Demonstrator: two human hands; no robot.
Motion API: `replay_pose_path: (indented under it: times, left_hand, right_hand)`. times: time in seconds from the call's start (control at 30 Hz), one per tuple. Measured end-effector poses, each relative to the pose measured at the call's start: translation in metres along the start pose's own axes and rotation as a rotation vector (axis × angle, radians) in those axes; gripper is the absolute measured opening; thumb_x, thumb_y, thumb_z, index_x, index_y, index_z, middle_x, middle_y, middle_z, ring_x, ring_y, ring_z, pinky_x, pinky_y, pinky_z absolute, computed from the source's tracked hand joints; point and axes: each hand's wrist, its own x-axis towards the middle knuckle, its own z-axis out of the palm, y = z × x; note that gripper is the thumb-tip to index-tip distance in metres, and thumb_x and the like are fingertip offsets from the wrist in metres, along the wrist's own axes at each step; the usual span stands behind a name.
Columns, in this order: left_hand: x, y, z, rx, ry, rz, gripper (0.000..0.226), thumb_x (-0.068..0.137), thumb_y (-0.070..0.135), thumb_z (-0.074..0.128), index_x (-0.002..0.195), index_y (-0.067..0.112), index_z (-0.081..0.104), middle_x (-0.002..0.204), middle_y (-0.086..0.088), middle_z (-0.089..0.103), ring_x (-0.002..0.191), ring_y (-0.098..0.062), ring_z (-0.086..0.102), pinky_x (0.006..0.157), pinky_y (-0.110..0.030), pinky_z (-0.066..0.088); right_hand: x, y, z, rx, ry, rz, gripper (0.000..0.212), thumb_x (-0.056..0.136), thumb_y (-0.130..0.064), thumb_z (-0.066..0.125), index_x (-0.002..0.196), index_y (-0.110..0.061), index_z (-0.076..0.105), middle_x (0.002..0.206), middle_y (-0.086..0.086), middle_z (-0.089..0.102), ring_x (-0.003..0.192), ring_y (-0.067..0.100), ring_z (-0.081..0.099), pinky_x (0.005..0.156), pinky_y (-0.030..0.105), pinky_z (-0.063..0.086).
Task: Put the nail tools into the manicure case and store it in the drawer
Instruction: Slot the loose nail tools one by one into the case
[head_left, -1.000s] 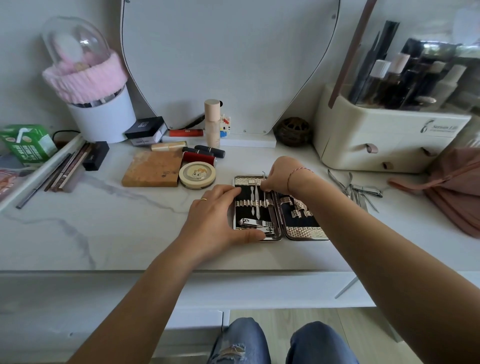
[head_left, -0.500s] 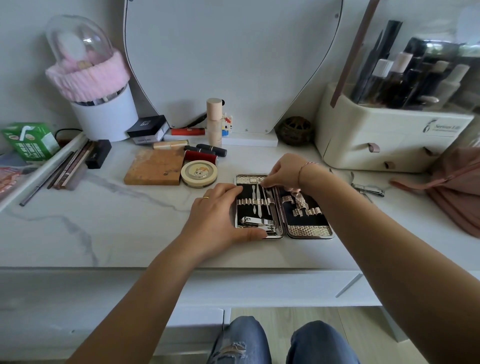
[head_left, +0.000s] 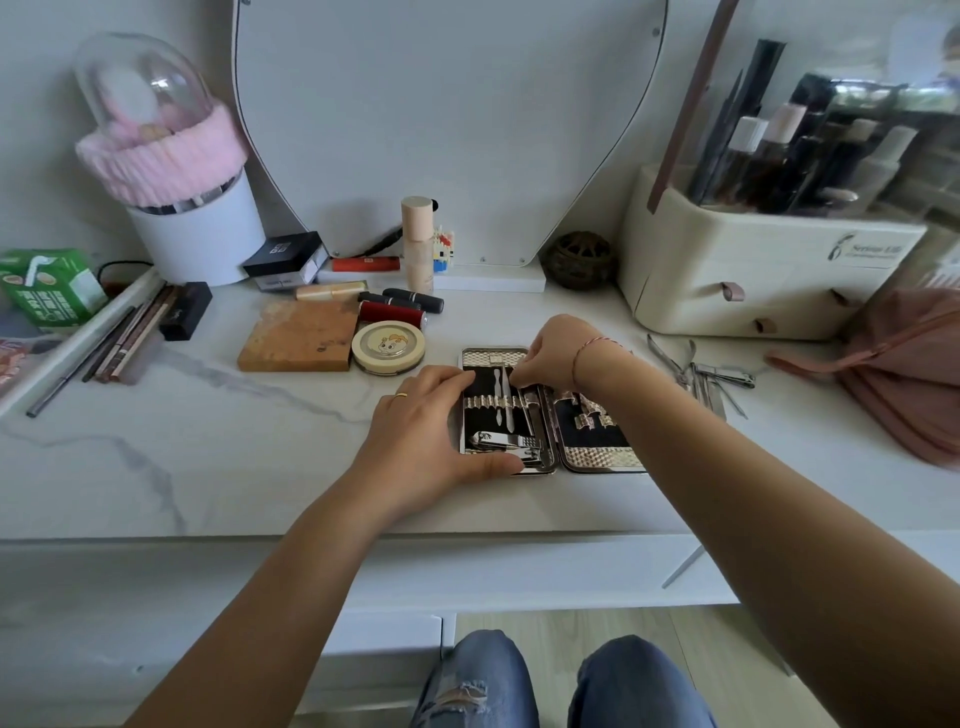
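**Out of sight**

The right hand (head_left: 556, 353) covers the upper middle of the manicure case (head_left: 597, 452); whether its curled fingertips hold anything cannot be told. The left hand (head_left: 421, 436) hides the case's left edge. A pink bag (head_left: 904, 364) is cut off at right

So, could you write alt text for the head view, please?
A right hand pinches a slim metal tool in the open manicure case on a marble top; the left hand steadies the case. More nail tools lie loose to its right.
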Motion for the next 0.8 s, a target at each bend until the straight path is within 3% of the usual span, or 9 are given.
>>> replay_pose_path:
  times: [0.1, 0.2, 0.27, 0.4, 0.5, 0.6, 0.67, 0.8]
  left_hand:
    - [0.000, 0.000, 0.000, -0.005, 0.000, -0.001, 0.117, 0.042, 0.088, 0.047, 0.140, 0.025, 0.036, 0.136, 0.013, 0.036, 0.126, -0.010, 0.034, 0.108, -0.033, 0.027]
    - [-0.001, -0.001, 0.000, -0.027, -0.017, -0.009, 0.119, 0.042, 0.089, 0.047, 0.141, 0.025, 0.034, 0.138, 0.014, 0.034, 0.127, -0.012, 0.034, 0.110, -0.037, 0.027]
    - [-0.001, -0.001, 0.000, -0.040, -0.030, -0.016, 0.121, 0.041, 0.090, 0.047, 0.142, 0.025, 0.033, 0.139, 0.013, 0.033, 0.128, -0.014, 0.033, 0.110, -0.039, 0.027]
    - [-0.001, 0.000, -0.001, -0.038, -0.025, -0.012, 0.120, 0.042, 0.089, 0.047, 0.142, 0.024, 0.033, 0.139, 0.012, 0.034, 0.128, -0.013, 0.033, 0.110, -0.040, 0.026]
    - [-0.001, 0.000, -0.001, -0.014, -0.013, -0.007, 0.121, 0.041, 0.090, 0.047, 0.141, 0.023, 0.035, 0.139, 0.011, 0.036, 0.128, -0.013, 0.034, 0.110, -0.039, 0.027]
    - [-0.001, 0.002, -0.002, -0.012, -0.015, -0.008, 0.120, 0.041, 0.089, 0.047, 0.141, 0.022, 0.035, 0.140, 0.010, 0.036, 0.128, -0.013, 0.034, 0.110, -0.039, 0.027]
    - [-0.002, 0.002, -0.002, -0.024, -0.017, -0.011, 0.119, 0.042, 0.087, 0.049, 0.141, 0.023, 0.035, 0.140, 0.011, 0.035, 0.128, -0.011, 0.033, 0.110, -0.038, 0.026]
    - [-0.001, 0.001, -0.001, -0.036, -0.023, -0.024, 0.119, 0.041, 0.087, 0.051, 0.141, 0.024, 0.034, 0.141, 0.011, 0.034, 0.129, -0.013, 0.033, 0.110, -0.038, 0.026]
  right_hand:
    - [-0.010, 0.021, -0.014, 0.144, 0.078, -0.065, 0.020, 0.080, -0.028, 0.070, 0.086, -0.009, 0.072, 0.066, 0.001, 0.061, 0.056, 0.012, 0.050, 0.058, 0.024, 0.042]
    - [-0.018, 0.064, -0.038, 0.246, 0.290, 0.005, 0.018, 0.081, -0.023, 0.069, 0.089, -0.008, 0.072, 0.068, -0.002, 0.060, 0.059, 0.008, 0.049, 0.069, 0.025, 0.043]
    - [-0.024, 0.094, -0.052, 0.219, 0.352, 0.104, 0.015, 0.081, -0.023, 0.068, 0.087, -0.009, 0.072, 0.062, -0.003, 0.058, 0.056, 0.009, 0.049, 0.059, 0.023, 0.043]
    - [-0.031, 0.120, -0.055, 0.100, 0.260, 0.198, 0.013, 0.078, -0.023, 0.071, 0.079, -0.010, 0.074, 0.060, 0.002, 0.060, 0.053, 0.011, 0.049, 0.052, 0.023, 0.040]
    - [-0.030, 0.119, -0.047, 0.072, 0.177, 0.199, 0.019, 0.074, -0.025, 0.074, 0.057, -0.019, 0.068, 0.042, -0.001, 0.058, 0.040, 0.016, 0.050, 0.047, 0.022, 0.044]
    - [-0.026, 0.117, -0.043, 0.000, 0.200, 0.239, 0.020, 0.074, -0.026, 0.072, 0.055, -0.020, 0.068, 0.030, -0.006, 0.051, 0.039, 0.015, 0.051, 0.046, 0.022, 0.044]
    - [-0.024, 0.114, -0.042, -0.063, 0.202, 0.264, 0.016, 0.074, -0.021, 0.065, 0.062, -0.013, 0.073, 0.039, -0.001, 0.059, 0.043, 0.018, 0.054, 0.047, 0.023, 0.047]
    - [-0.020, 0.112, -0.041, -0.105, 0.151, 0.276, 0.020, 0.067, -0.020, 0.060, 0.073, -0.006, 0.073, 0.058, 0.009, 0.065, 0.054, 0.023, 0.057, 0.064, 0.032, 0.057]
